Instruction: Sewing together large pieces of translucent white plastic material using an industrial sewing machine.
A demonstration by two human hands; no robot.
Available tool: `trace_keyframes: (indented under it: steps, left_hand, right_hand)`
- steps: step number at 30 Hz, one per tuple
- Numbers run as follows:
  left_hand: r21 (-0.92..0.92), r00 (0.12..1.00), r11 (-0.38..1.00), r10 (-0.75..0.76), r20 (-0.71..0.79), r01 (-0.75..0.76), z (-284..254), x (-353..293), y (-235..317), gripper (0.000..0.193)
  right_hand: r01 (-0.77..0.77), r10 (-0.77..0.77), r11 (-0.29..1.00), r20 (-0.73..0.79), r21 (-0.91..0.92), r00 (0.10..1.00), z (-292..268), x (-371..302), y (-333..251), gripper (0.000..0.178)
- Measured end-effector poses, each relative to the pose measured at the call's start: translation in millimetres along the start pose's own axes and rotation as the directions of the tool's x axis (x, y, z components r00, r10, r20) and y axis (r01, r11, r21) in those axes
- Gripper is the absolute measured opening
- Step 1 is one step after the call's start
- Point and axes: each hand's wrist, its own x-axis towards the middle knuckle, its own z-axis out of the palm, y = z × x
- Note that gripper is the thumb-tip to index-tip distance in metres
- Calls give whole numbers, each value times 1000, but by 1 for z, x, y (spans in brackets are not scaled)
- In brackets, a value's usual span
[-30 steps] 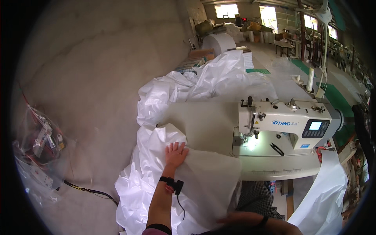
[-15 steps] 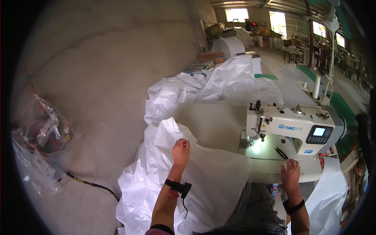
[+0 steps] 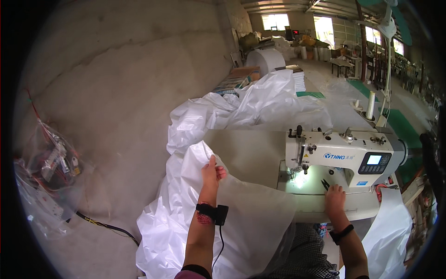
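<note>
My left hand [image 3: 213, 173] is over the white sheet material [image 3: 246, 200], its index finger stretched out and the others loosely bent and apart; it holds nothing that I can see. The sheet runs from the table edge down over my lap. At the front of the sewing machine [image 3: 346, 153], my right hand [image 3: 335, 201] has its fingers bent over the handle end of black thread snips [image 3: 325, 184]. The snips lie on the machine bed with their tips toward the lit needle area; my fingers hide the rest of them.
More crumpled white sheeting [image 3: 269, 100] lies behind the table [image 3: 248, 149]. A thread cone [image 3: 370, 106] stands behind the machine. Another white piece [image 3: 388, 237] hangs at the right. A clear plastic bag [image 3: 51, 162] hangs on the left, with a black cable [image 3: 109, 226] below.
My right hand has moved forward onto the handle end of the snips. The left hand's fingers have loosened and the index finger has stretched out. The view has shifted slightly.
</note>
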Motion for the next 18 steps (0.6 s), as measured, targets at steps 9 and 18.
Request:
trace_keyframes:
  steps: [9, 18]
  left_hand:
    - [-159, 967, 979, 161, 197, -131, -24, -50, -14, 9]
    - [356, 871, 808, 359, 335, -470, -40, -80, -12, 11]
  right_hand:
    - [-54, 50, 989, 34, 139, 998, -30, -9, -6, 14]
    - [380, -406, 531, -166, 758, 899, -144, -12, -158, 22]
